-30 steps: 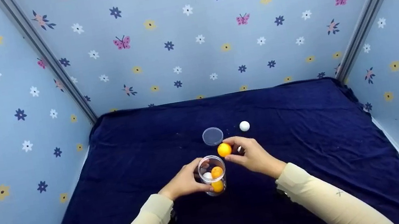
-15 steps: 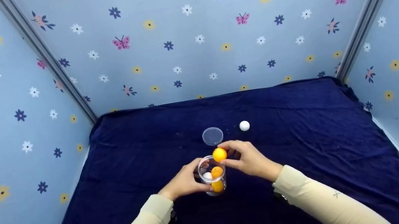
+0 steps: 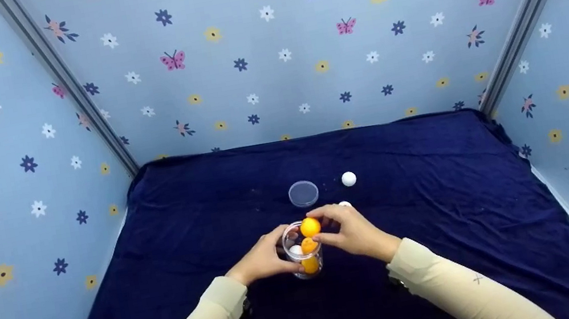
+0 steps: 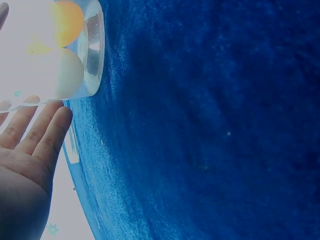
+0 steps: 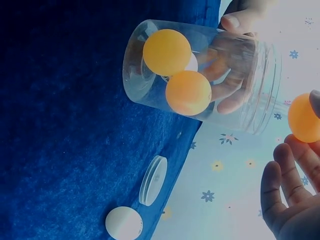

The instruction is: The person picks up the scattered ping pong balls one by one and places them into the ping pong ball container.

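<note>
In the head view my left hand grips a clear jar around its side, its mouth upward. Two orange ping-pong balls and a white ball lie inside. My right hand pinches another orange ping-pong ball between thumb and fingers, right over the jar's mouth. The right wrist view shows that held ball just outside the rim, apart from the jar. Whether the jar's base touches the cloth, I cannot tell.
A round clear lid lies on the dark blue cloth beyond the jar. To its right sits a white ball. A second white ball is mostly hidden behind my right hand. Flower-patterned walls enclose the cloth.
My right hand has moved left and slightly nearer, bringing the orange ping-pong ball from beside the jar to over its mouth. The left hand and jar have stayed still.
</note>
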Available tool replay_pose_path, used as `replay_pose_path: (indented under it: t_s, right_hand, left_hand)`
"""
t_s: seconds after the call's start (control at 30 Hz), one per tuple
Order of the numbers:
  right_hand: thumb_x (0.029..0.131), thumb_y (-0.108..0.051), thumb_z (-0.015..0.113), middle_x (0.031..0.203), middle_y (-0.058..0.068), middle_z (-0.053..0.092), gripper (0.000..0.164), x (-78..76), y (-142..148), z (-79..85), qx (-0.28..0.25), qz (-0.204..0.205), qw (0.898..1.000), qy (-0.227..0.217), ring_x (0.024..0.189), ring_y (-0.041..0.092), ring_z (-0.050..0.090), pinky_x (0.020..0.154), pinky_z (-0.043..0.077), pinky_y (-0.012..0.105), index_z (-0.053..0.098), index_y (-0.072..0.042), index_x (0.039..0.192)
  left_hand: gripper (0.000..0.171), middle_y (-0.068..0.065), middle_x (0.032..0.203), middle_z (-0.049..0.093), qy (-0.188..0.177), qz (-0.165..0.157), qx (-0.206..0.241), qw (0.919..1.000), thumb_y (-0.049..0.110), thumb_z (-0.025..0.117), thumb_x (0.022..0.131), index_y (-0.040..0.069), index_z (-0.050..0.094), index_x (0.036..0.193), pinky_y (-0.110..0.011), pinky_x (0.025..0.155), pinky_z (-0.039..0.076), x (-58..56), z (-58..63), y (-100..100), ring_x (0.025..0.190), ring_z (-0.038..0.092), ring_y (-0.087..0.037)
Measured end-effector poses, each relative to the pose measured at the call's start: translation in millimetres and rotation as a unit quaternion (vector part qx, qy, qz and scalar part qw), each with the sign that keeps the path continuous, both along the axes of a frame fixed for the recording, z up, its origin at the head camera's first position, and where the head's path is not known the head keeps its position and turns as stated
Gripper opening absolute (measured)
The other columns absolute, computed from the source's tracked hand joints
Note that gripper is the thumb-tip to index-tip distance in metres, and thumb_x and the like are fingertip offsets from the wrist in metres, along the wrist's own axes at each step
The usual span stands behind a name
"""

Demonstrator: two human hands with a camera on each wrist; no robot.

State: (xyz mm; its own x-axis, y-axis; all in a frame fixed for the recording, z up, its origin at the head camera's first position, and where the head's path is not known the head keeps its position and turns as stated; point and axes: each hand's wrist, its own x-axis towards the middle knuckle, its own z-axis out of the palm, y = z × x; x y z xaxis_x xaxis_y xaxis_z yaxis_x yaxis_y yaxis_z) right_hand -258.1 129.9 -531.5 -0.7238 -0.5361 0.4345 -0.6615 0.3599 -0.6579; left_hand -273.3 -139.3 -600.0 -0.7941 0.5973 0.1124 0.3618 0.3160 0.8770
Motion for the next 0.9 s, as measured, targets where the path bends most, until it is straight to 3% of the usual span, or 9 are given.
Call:
replay_pose_path:
  t_s: [0.37, 0.47, 0.7, 0.9]
  right_hand:
    - [0.093, -0.016, 0.088, 0.111, 0.006, 0.079, 0.034, 2.9, -4.0, -4.6, 0.023, -0.001, 1.0, -0.008, 0.092, 0.017, 0.067, 0.079, 0.058, 0.027, 0.076, -0.006, 0.124]
    - [0.092, -0.016, 0.088, 0.115, 0.007, 0.08, 0.037, 3.5, -5.0, -5.0, 0.027, 0.001, 1.0, -0.007, 0.093, 0.021, 0.068, 0.081, 0.06, 0.029, 0.077, -0.006, 0.126]
    - [0.091, -0.015, 0.089, 0.112, 0.01, 0.08, 0.035, 4.3, -6.0, -8.1, 0.029, 0.005, 1.0, -0.005, 0.093, 0.034, 0.07, 0.081, 0.064, 0.047, 0.077, -0.004, 0.122]
    - [0.09, -0.016, 0.089, 0.104, 0.01, 0.077, 0.033, 3.7, -6.9, -9.6, 0.032, 0.004, 0.999, 0.0, 0.09, 0.037, 0.069, 0.08, 0.063, 0.048, 0.076, -0.005, 0.118]
  left_hand:
    - [0.08, -0.009, 0.135, 0.072, -0.003, 0.0, 0.0, 1.0, 0.01, 0.098, 0.078, 0.011, 0.059, 0.147, -0.047, 0.105, 0.063, 0.4, 1.5, 0.2, 0.123, 0.072, -0.034]
    - [0.079, -0.007, 0.135, 0.072, -0.004, 0.0, -0.002, 1.0, 0.011, 0.098, 0.078, 0.011, 0.059, 0.146, -0.045, 0.106, 0.062, 0.7, 2.4, -0.1, 0.123, 0.072, -0.032]
    - [0.081, -0.005, 0.135, 0.073, -0.001, 0.001, -0.008, 1.0, 0.015, 0.099, 0.077, 0.013, 0.059, 0.148, -0.038, 0.105, 0.062, 0.9, 3.7, -0.6, 0.122, 0.071, -0.024]
    - [0.083, -0.006, 0.136, 0.072, -0.004, 0.0, -0.006, 1.0, 0.012, 0.099, 0.077, 0.011, 0.059, 0.149, -0.04, 0.106, 0.062, 0.5, 3.2, -0.3, 0.122, 0.071, -0.021]
